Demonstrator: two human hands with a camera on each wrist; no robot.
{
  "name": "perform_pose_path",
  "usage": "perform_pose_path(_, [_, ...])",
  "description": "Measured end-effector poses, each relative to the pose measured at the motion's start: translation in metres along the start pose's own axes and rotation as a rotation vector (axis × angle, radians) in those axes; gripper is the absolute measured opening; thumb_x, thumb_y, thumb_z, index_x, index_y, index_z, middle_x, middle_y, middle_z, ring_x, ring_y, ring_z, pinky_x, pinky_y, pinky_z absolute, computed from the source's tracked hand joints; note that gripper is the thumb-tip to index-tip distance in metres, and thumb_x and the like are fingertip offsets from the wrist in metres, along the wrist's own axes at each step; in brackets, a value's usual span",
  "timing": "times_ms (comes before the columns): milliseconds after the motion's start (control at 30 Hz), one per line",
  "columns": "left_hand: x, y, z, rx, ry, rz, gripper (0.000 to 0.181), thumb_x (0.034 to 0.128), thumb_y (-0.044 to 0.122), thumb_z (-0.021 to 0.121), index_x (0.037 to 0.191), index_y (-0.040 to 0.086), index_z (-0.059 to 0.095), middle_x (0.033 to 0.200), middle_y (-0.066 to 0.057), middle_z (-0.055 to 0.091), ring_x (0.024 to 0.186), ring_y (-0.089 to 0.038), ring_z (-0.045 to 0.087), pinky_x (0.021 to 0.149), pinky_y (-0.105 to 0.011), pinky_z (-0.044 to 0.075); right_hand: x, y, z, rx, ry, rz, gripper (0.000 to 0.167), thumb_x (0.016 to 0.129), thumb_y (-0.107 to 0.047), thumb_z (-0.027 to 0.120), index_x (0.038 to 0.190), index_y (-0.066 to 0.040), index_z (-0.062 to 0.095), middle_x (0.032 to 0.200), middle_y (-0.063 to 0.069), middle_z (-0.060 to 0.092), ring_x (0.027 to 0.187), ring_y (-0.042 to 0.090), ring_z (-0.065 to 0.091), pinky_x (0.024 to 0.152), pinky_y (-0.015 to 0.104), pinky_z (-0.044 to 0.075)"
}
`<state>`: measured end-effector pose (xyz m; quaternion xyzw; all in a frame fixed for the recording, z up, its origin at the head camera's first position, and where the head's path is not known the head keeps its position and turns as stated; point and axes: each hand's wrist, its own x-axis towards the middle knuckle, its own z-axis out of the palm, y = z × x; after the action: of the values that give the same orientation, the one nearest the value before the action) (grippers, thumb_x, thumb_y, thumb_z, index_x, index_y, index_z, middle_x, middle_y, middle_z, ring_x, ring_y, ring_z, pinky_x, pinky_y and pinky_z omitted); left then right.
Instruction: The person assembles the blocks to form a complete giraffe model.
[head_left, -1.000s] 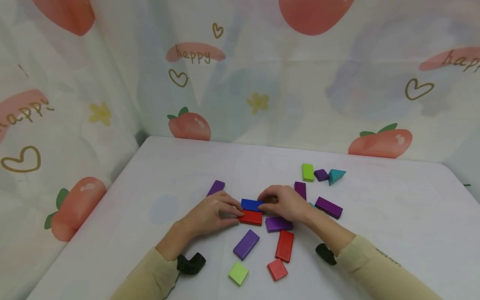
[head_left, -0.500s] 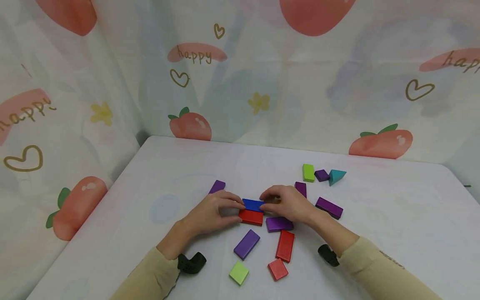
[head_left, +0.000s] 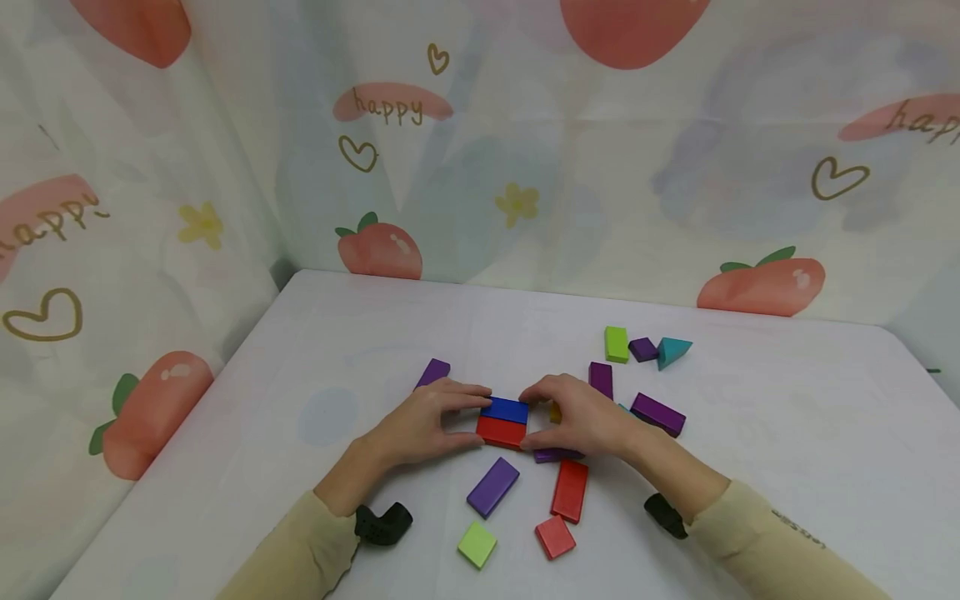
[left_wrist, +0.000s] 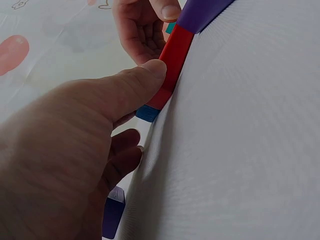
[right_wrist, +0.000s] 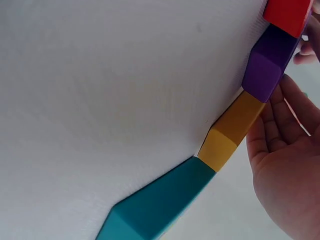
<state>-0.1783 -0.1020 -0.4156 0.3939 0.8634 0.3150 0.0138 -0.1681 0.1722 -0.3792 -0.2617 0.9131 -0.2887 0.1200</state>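
Observation:
A blue block (head_left: 506, 409) lies against the far side of a red block (head_left: 501, 432), long sides together, at mid-table. My left hand (head_left: 420, 425) holds the pair at its left end. In the left wrist view its thumb rests on the red block (left_wrist: 176, 62), and the blue block (left_wrist: 148, 113) shows just behind. From the right end my right hand (head_left: 581, 412) holds the same pair, thumb at the near side and index finger at the far side. Under the right hand lie a partly hidden purple block (head_left: 557, 456) and a yellow block (right_wrist: 232, 125).
Nearer me lie a purple block (head_left: 492, 487), a red block (head_left: 570, 492), a red square (head_left: 555, 537) and a green square (head_left: 477, 545). Farther right are dark purple blocks (head_left: 658, 414), a lime block (head_left: 617, 344) and a teal triangle (head_left: 673, 353). A patterned curtain (head_left: 585, 167) hangs behind.
My right thumb has moved from the blue block toward me, to the red block's right end. The left fingers have spread slightly, and more of the blue block shows.

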Motion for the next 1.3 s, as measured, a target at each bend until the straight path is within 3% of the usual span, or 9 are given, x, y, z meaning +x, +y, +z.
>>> perform_pose_path(900, [0.0012,-0.0012,0.0012,0.018,-0.03,-0.035,0.047,0.0895,0.031,0.08,0.133,0.015,0.069,0.141,0.005,0.06,0.129,-0.015,0.052,0.102,-0.035,0.048,-0.0015,0.0009,0.0024,-0.027,0.006,0.002,0.055,0.085,-0.041,0.082,0.128,-0.011,0.066,0.123,0.004,0.064,0.115,0.024,0.055,0.095,0.045,0.051])
perform_pose_path(1200, [0.0012,0.0009,-0.0002,0.031,-0.027,-0.018,0.047,0.0895,0.03,0.08,0.133,0.015,0.069,0.141,0.004,0.06,0.128,-0.015,0.052,0.103,-0.036,0.047,-0.0027,0.0013,0.0016,-0.027,0.011,-0.006,0.056,0.085,-0.042,0.081,0.129,-0.011,0.066,0.123,0.003,0.064,0.116,0.024,0.056,0.096,0.045,0.051])
perform_pose_path(1300, [0.0006,0.0016,-0.0011,0.038,-0.027,0.014,0.045,0.0894,0.03,0.08,0.131,0.017,0.071,0.14,0.005,0.06,0.126,-0.014,0.052,0.101,-0.034,0.048,-0.0041,0.0018,-0.0003,-0.013,0.015,-0.008,0.056,0.086,-0.041,0.081,0.129,-0.009,0.066,0.122,0.004,0.064,0.115,0.024,0.056,0.095,0.044,0.052])
